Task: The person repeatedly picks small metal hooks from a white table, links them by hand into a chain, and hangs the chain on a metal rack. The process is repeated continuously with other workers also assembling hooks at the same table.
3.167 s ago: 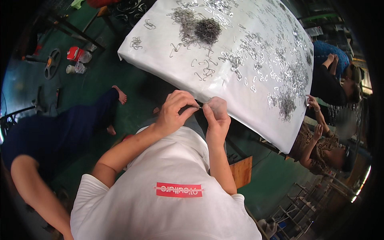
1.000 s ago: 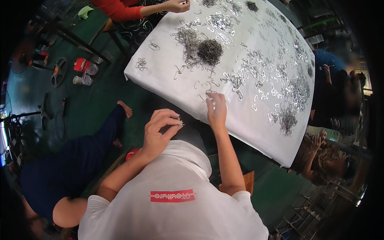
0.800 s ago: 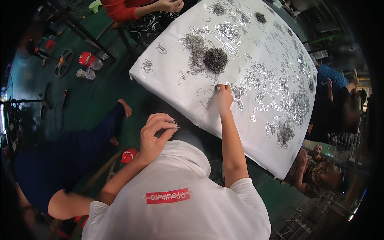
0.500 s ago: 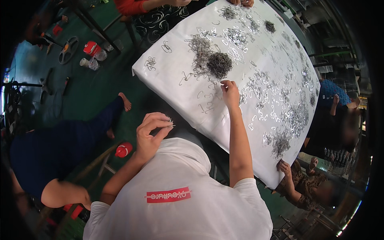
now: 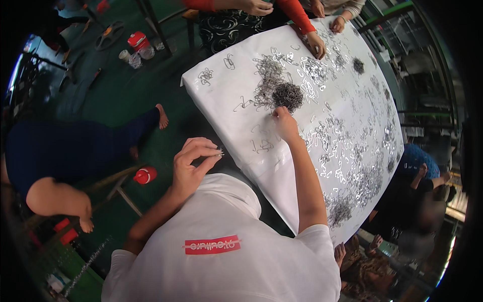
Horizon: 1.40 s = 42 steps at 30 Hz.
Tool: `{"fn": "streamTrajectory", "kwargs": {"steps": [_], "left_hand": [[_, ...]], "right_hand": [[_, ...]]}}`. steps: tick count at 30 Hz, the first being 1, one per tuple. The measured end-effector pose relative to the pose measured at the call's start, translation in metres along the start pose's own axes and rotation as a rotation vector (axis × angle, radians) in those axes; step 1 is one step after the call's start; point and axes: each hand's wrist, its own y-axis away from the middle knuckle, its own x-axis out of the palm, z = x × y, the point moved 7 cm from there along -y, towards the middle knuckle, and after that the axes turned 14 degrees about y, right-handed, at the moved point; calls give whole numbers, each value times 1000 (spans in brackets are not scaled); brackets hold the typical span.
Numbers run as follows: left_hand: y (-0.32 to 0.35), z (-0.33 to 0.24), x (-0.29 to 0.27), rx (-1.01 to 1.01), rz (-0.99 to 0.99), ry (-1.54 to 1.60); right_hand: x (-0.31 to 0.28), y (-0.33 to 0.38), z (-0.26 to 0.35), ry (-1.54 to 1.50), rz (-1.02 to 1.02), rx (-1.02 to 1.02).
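My left hand (image 5: 193,160) is raised off the table's near left edge, thumb and fingertips pinched on a few small shiny wire hooks (image 5: 220,152). My right hand (image 5: 287,125) is over the table, its fingers drawn together at the near edge of a dense dark heap of wire hooks (image 5: 288,95); whatever lies between these fingertips is too small to make out. Left of that heap spreads a looser patch of grey hooks (image 5: 267,75). Several single hooks (image 5: 262,146) lie on the white table (image 5: 211,95) left of my right wrist.
Bright loose hooks (image 5: 347,151) cover much of the table's right side. A co-worker's hand (image 5: 316,45) with a red sleeve reaches onto the far side. Another person's bent leg (image 5: 60,199) is at the left. A red jug (image 5: 145,175) stands on the floor near my left arm.
The whole view has shifted. My right hand's fingertips have come closer to the dark heap and slightly left. The red-sleeved co-worker now reaches over the table. My left hand keeps its pinch.
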Motion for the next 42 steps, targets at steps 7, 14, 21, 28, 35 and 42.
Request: {"fn": "streamTrajectory", "kwargs": {"steps": [7, 14, 21, 28, 35, 42], "left_hand": [[9, -1, 1, 2, -92, -36], [23, -6, -3, 34, -247, -70], [52, -8, -27, 9, -424, -122], [91, -25, -66, 39, -571, -156], [144, -41, -106, 25, -660, -167], [197, -65, -137, 33, -776, -171]], "right_hand": [[-1, 0, -16, -818, -60, 194], [-5, 3, -22, -819, 33, 290], [5, -6, -34, -372, 185, 220], [-17, -10, -13, 44, 99, 169], [-37, 26, 104, -688, 101, 51], [-72, 120, 290, -1133, 400, -260]]}}
